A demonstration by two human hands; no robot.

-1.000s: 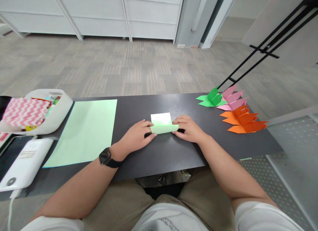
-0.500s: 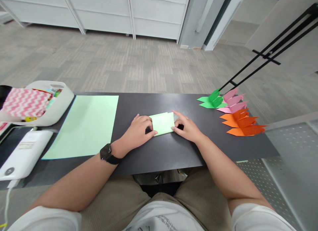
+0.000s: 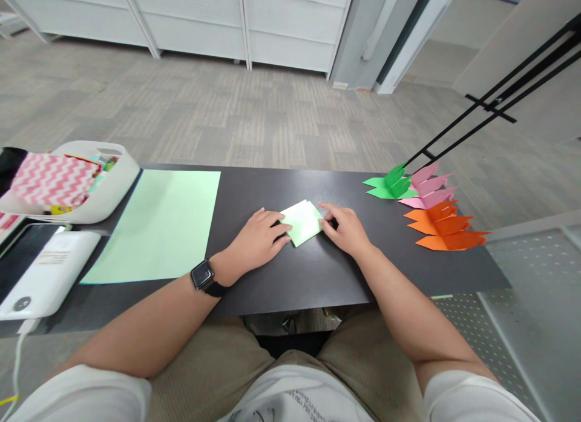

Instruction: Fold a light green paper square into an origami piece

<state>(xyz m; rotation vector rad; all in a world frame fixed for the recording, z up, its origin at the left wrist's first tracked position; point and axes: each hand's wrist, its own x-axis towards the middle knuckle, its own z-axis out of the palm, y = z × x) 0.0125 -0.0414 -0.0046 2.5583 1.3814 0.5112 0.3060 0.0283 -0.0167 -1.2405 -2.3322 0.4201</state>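
A small piece of folded light-green paper (image 3: 302, 222) lies on the dark table in front of me, turned at an angle. My left hand (image 3: 258, 237), with a black watch on its wrist, has its fingertips on the paper's left edge. On the opposite side, my right hand (image 3: 345, 228) has thumb and fingers curled at the right edge. Both hands rest low, close to the tabletop. A large light-green sheet (image 3: 158, 222) lies flat to the left of my left hand.
Folded paper pieces in green (image 3: 388, 183), pink (image 3: 429, 189) and orange (image 3: 445, 225) stand at the table's right end. At the left are a white basket (image 3: 120, 183) with mixed items, a white power bank (image 3: 54, 270) with a cable, and a phone (image 3: 27, 252).
The folded paper has turned from nearly square-on to a slant, with one corner now pointing towards me. My left thumb has drawn back a little from its lower left corner.
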